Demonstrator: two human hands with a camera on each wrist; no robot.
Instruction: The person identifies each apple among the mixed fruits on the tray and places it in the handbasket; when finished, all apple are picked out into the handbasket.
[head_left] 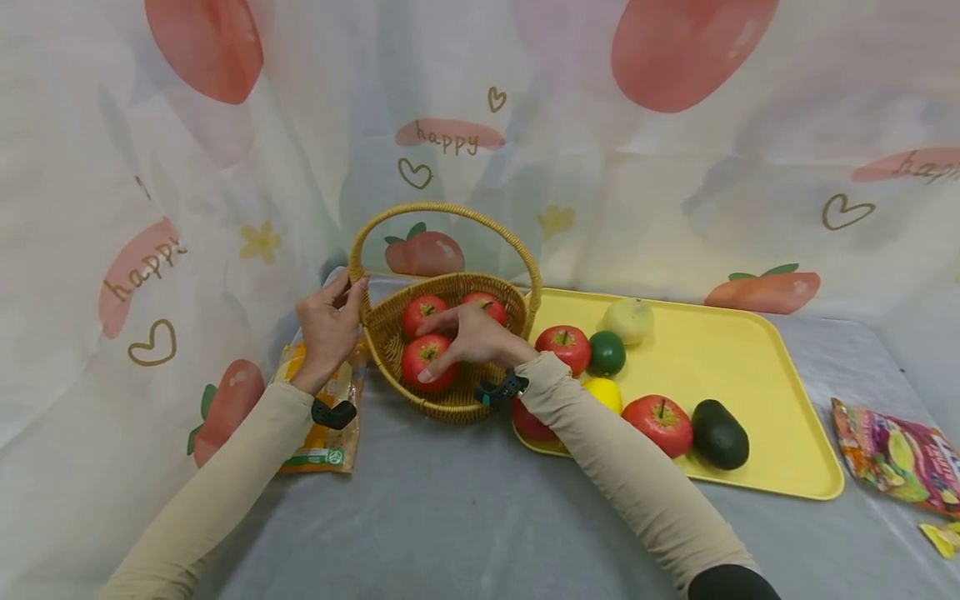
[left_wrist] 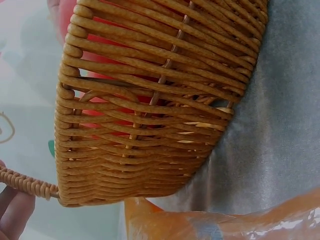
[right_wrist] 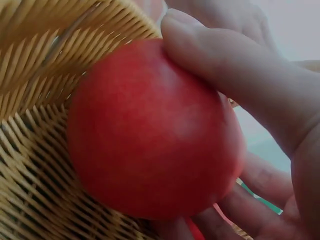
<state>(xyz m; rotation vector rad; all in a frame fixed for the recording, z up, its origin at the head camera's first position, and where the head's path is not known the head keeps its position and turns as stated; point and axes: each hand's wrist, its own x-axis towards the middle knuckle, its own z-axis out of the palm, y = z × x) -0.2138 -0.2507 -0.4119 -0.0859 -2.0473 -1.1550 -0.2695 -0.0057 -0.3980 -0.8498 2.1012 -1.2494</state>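
A wicker basket with a tall arched handle stands at the back of the table. Three red apples show inside it: a front one, one at the back left and one at the back right. My left hand pinches the handle's left base, and its fingertips show there in the left wrist view. Reaching over the basket's right side, my right hand grips the front apple. In the right wrist view the thumb lies across this apple, with the fingers curled beneath it.
Right of the basket, a yellow tray bears several fruits, among them a red apple, a dark avocado and a lemon. An orange snack bag lies at the left, a colourful packet at the far right. Printed curtains hang behind.
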